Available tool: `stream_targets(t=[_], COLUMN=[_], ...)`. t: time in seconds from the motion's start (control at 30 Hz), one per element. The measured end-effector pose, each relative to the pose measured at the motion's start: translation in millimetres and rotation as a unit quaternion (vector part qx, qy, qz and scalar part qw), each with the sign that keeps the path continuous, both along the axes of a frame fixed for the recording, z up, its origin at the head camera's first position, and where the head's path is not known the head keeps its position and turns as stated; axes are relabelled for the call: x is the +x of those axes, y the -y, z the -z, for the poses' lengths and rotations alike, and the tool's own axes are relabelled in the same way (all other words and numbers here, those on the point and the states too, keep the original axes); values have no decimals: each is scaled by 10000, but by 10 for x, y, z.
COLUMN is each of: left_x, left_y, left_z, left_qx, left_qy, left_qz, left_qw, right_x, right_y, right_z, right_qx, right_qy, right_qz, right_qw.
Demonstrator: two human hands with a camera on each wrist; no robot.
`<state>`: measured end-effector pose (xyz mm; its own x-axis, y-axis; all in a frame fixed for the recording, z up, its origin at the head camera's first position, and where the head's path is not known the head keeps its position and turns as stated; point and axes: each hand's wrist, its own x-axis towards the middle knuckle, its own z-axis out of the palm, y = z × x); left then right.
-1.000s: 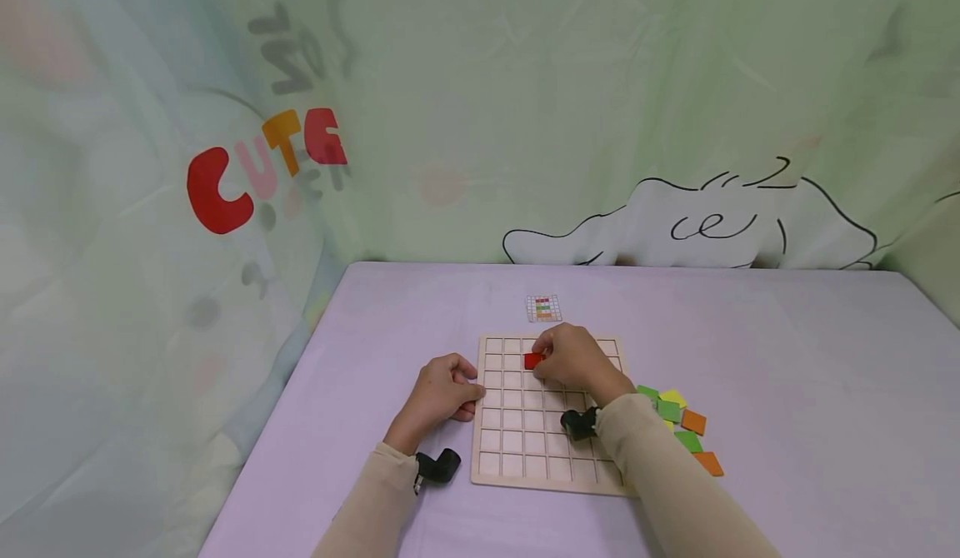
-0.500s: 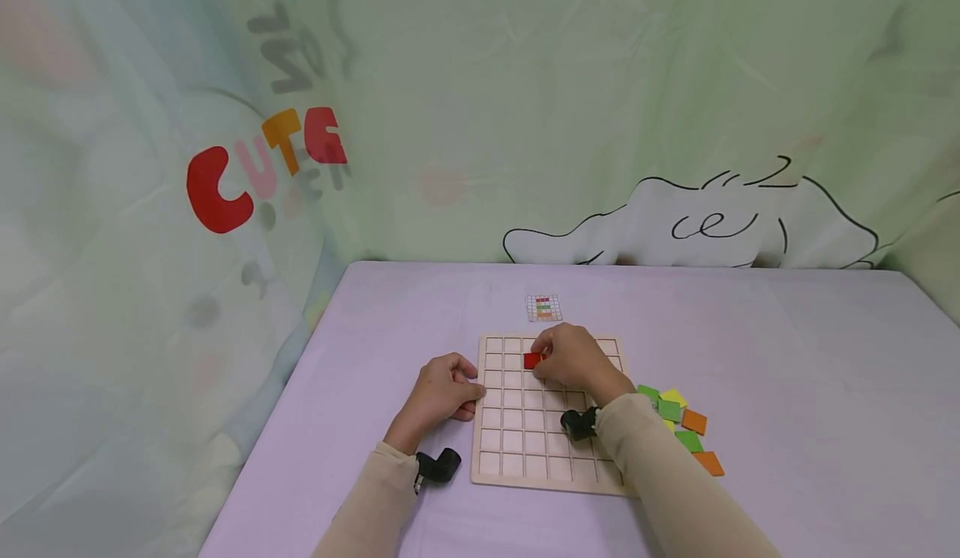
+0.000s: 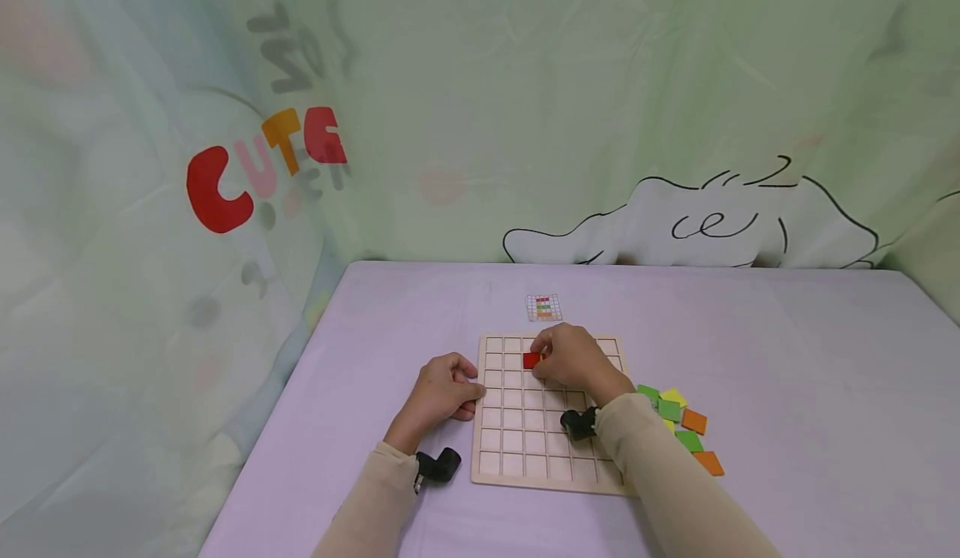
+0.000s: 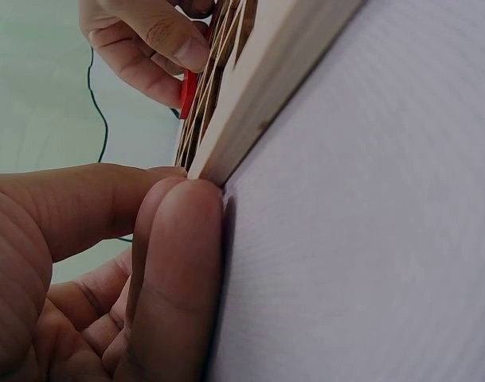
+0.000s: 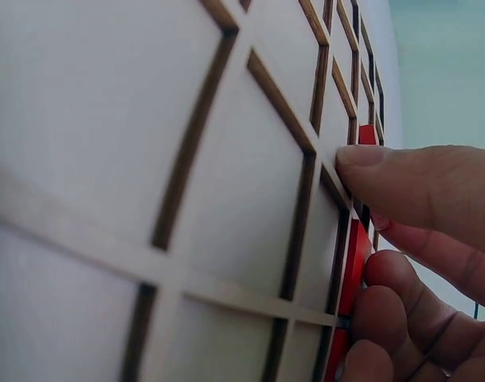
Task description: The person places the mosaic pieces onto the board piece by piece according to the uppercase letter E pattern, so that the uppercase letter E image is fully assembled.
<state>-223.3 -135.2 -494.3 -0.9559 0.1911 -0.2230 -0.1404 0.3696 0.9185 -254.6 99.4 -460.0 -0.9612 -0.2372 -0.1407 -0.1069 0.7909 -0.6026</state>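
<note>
A square wooden grid board [image 3: 512, 441] lies on the table. My left hand [image 3: 441, 390] pinches its left edge between thumb and fingers; the left wrist view shows the fingertips against the board's side [image 4: 262, 95]. Over the upper part of the board, my right hand [image 3: 573, 362] holds a red square tile [image 3: 532, 361] at its fingertips. In the right wrist view, red tile edges [image 5: 353, 267] show beside the curled fingers and another bit of red [image 5: 367, 134] beyond the thumb. The fingers partly hide how the tiles sit in the cells.
Several loose green [image 3: 688, 441], orange [image 3: 694, 421] and yellow [image 3: 674, 397] tiles lie right of the board, partly behind the right sleeve [image 3: 675, 466]. A small card with a coloured grid pattern [image 3: 543, 308] lies beyond the board. Printed curtains [image 3: 465, 108] stand behind the table.
The red tile at my right fingertips has shifted very slightly left. Both hands otherwise stay in place, and the board has not moved.
</note>
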Motion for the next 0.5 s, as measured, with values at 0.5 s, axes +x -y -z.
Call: stream_targets(t=[0.5], left_x=[-10], left_y=[1], left_z=[2], left_qx=[-40], left_qy=[-24], left_qz=[-19], left_qw=[10000], right_x=[32], right_y=[-30], right_z=[-38], right_qx=[-159], right_qy=[119], right_qz=[32], right_qw=[9998])
